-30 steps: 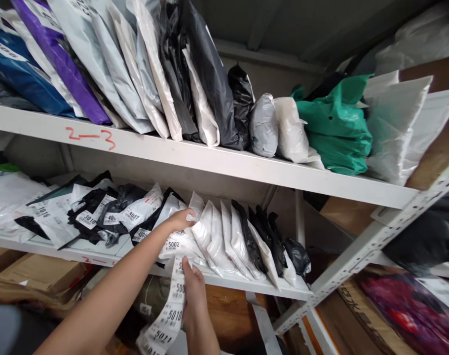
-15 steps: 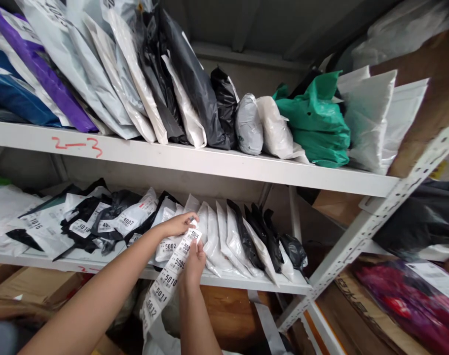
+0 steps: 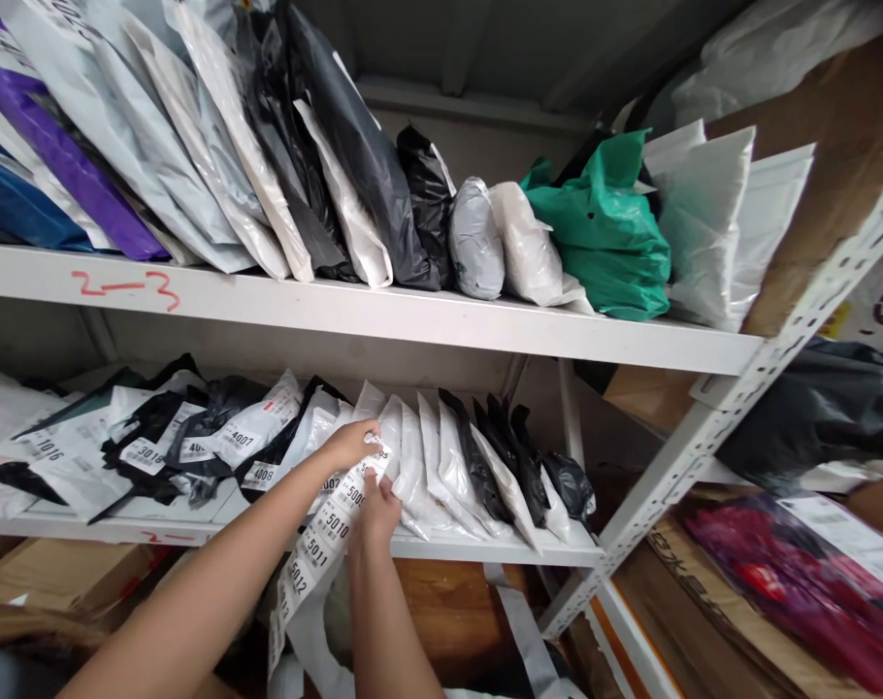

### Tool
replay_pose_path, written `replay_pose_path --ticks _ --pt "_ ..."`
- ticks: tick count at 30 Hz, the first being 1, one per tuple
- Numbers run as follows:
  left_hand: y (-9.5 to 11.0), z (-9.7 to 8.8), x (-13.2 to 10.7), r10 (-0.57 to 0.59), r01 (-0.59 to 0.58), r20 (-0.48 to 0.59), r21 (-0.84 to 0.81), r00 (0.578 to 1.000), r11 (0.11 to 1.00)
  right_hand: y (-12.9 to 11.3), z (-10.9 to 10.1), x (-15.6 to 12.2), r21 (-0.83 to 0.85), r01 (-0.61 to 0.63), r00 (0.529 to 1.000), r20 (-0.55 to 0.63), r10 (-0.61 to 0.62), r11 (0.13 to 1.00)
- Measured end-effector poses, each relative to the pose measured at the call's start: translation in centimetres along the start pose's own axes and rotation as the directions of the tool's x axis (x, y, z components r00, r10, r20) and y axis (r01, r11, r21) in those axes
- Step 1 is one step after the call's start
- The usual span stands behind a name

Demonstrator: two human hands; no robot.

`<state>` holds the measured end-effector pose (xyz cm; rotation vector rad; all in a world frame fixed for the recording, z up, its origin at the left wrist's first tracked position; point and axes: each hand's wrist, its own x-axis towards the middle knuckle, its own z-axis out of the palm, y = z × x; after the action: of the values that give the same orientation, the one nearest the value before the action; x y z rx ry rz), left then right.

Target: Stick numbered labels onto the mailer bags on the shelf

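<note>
A long strip of white number labels (image 3: 317, 549), printed 5010, 5011, 5012 and so on, hangs down in front of the lower shelf. My left hand (image 3: 348, 447) pinches its top end, and its fingers partly cover the label ending in 05. Just below, my right hand (image 3: 376, 510) is closed on the strip with the thumb on its face. Behind both hands stands a row of white mailer bags (image 3: 412, 466). The label on a bag at the left of my hands is partly hidden by my left hand and the strip.
Labelled bags, such as the 4007 bag (image 3: 256, 427), lie to the left on the lower shelf (image 3: 485, 549). Above runs the upper shelf edge (image 3: 383, 316), packed with parcels and a green bag (image 3: 608, 233). A perforated metal post (image 3: 674, 466) rises at the right; cardboard boxes (image 3: 63, 573) sit below.
My left fingers have come down over the top label, whose full number showed before. Both hands remain on the strip. The whole view has shifted a little, with the shelves further left.
</note>
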<state>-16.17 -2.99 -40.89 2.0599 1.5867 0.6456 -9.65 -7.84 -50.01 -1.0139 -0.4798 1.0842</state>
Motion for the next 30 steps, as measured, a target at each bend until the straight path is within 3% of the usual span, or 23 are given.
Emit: replay_pose_path --ticks 4,7,11,14,16,18,22,24,27,30 --pt "0.6 0.3 -0.4 -0.041 0.043 -0.027 0.086 0.999 0.995 -0.1 -0.6 -1.6 0.087 -0.157 0.988 0.005 0.157 0.984" --pt "1.0 0.2 -0.6 -0.06 0.066 -0.04 0.159 0.997 0.985 -0.1 -1.4 -4.0 0.106 -0.199 0.98 -0.012 0.201 0.974" --pt "2.6 0.7 -1.5 -0.094 0.112 -0.082 0.263 0.992 0.958 -0.3 -4.5 -6.7 0.098 -0.09 0.992 0.092 0.081 0.991" --pt "4.3 2.4 -2.8 -0.032 0.13 -0.243 0.398 0.97 0.908 -1.8 -7.8 -6.1 0.072 0.037 0.989 0.141 -0.047 0.997" --pt "5.1 3.7 -3.4 0.098 0.122 -0.377 0.517 0.921 0.847 -3.1 -9.6 -4.7 0.07 0.008 0.976 0.214 -0.023 0.998" --pt "5.2 4.3 -3.6 0.135 0.127 -0.4 0.564 0.906 0.816 -4.2 -10.5 -3.1 0.079 -0.051 0.953 0.3 0.025 0.996" --pt "4.5 3.3 -3.0 -0.038 0.16 -0.258 0.469 0.965 0.868 -4.6 -10.4 -0.8 0.085 -0.055 0.942 0.335 0.024 0.995" --pt "4.8 2.6 -3.1 -0.028 0.168 -0.286 0.478 0.958 0.862 -4.3 -10.0 -0.1 0.098 -0.041 0.959 0.283 0.012 0.994" --pt "6.2 2.6 -4.3 0.076 0.114 -0.39 0.442 0.918 0.89 -3.6 -9.3 0.7 0.125 -0.023 0.983 0.185 0.0 0.992" --pt "7.4 3.6 -5.6 -0.005 0.064 -0.269 0.212 0.963 0.975 -2.9 -8.9 1.4 0.135 -0.006 0.994 0.106 -0.008 0.991"
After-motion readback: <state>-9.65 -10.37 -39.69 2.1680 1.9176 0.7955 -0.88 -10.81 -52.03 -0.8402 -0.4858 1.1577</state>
